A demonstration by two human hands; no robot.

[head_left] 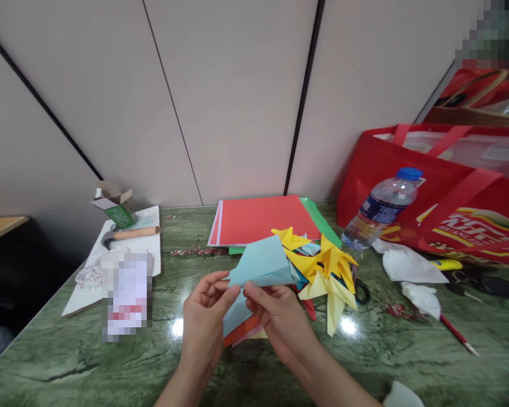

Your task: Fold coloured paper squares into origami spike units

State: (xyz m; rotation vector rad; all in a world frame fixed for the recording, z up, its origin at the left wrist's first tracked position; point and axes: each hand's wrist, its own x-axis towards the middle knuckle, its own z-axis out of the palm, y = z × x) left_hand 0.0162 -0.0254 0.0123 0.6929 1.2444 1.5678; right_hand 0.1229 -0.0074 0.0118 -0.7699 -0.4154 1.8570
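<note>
A partly folded sheet of light blue paper [261, 257] is held up between both hands over the table. My left hand [210, 302] pinches its left lower edge, thumb on the near side. My right hand [271, 308] grips the same edge just to the right, the two thumbs almost touching. Below the hands lie more coloured sheets, of which an orange-red sheet [241, 330] shows an edge. Right beside my right hand is a heap of folded paper pieces, mostly yellow [335, 257], with a pale yellow one [331, 297] nearest.
Behind the hands lies a stack of red paper [258, 217] with green sheets. A water bottle [379, 209] leans by a red bag [441, 198] at right. Crumpled tissues [422, 299] and a red pen [458, 336] lie nearer. A hammer [131, 233] and small green box [119, 212] are left.
</note>
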